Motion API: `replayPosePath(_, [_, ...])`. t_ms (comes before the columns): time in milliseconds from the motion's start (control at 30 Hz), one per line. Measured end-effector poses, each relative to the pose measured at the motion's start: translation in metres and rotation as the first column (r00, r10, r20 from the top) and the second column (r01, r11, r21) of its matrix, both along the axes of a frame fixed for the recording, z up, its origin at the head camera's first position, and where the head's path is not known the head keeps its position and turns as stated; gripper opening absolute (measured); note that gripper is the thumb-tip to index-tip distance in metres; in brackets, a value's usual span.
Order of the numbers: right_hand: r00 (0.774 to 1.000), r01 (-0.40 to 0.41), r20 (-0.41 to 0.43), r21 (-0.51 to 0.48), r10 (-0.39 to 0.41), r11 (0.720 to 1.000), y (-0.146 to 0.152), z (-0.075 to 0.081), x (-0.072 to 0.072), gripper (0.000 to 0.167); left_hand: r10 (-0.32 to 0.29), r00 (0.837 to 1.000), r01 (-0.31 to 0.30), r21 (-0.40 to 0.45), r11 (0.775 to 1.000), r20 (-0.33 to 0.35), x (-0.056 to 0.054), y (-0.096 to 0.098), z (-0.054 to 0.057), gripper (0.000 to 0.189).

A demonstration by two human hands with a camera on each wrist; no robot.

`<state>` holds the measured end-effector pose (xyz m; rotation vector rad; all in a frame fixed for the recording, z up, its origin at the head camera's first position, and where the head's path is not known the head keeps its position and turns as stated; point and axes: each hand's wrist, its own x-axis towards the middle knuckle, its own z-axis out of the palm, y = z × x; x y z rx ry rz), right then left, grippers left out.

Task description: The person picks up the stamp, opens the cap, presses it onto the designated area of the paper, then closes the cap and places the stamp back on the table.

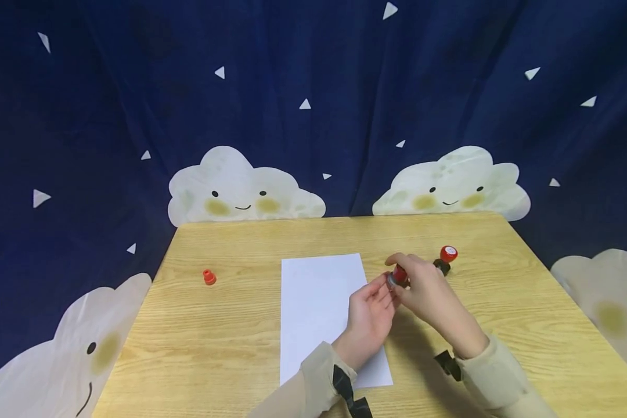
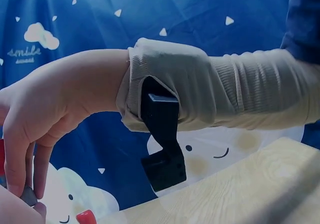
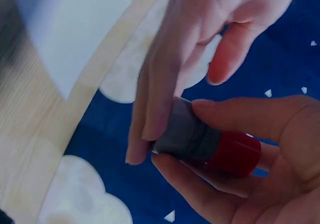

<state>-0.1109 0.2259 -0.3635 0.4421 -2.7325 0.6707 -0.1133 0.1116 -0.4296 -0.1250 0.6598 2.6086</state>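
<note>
My right hand (image 1: 423,284) grips a small round stamp (image 1: 400,273) with a red handle and a grey end, pinching it between thumb and fingers. In the right wrist view, its grey part (image 3: 180,131) lies against the straight fingers (image 3: 162,92) of my left hand (image 1: 368,319), which is turned palm up over the paper. The stamp is tilted, with the grey end toward the left fingertips. A white sheet of paper (image 1: 313,313) lies under the left hand and wrist. The stamp's face is hidden by the left fingers.
Behind the right hand, a second stamp (image 1: 448,253) with a red knob and black base stands on the wooden table (image 1: 214,337). A small red cap-like piece (image 1: 209,277) sits at the left. Behind the table hangs a dark blue curtain (image 1: 271,58) with clouds.
</note>
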Motion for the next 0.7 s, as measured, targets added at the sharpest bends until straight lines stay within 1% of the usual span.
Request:
replayPosePath(100, [0.998,-0.057,0.004,-0.009,0.057,0.998,-0.008,0.003,0.008,0.042,-0.011,1.0,0.011,0.009,1.0,0.011,0.008,-0.01,0.001,0.05])
replayPosePath(200, [0.993,-0.116,-0.015,-0.01,0.116,0.993,-0.017,0.005,0.016,0.043,-0.025,1.0,0.025,0.016,1.0,0.012,0.018,-0.022,0.001,0.048])
replayPosePath(333, [0.979,-0.199,-0.048,-0.011,0.198,0.98,-0.027,0.006,0.025,0.047,-0.044,0.999,0.044,0.024,0.999,-0.012,0.032,-0.039,0.0,0.051])
replayPosePath(400, [0.97,-0.238,-0.055,-0.009,0.237,0.971,-0.031,0.006,0.03,0.048,-0.044,0.999,0.044,0.027,0.999,-0.02,0.039,-0.046,-0.002,0.052])
replayPosePath(533, [0.952,-0.306,-0.04,-0.018,0.305,0.952,-0.04,0.003,0.038,0.049,-0.035,0.999,0.036,0.02,0.999,-0.012,0.054,-0.059,-0.005,0.051])
replayPosePath(633, [0.94,-0.341,-0.032,-0.028,0.34,0.94,-0.047,-0.001,0.043,0.05,-0.034,0.999,0.034,0.014,0.999,-0.001,0.063,-0.066,-0.009,0.05])
replayPosePath(700, [0.933,-0.359,-0.042,-0.027,0.358,0.933,-0.051,-0.005,0.045,0.05,-0.033,0.999,0.033,0.021,0.999,0.004,0.067,-0.071,-0.013,0.05])
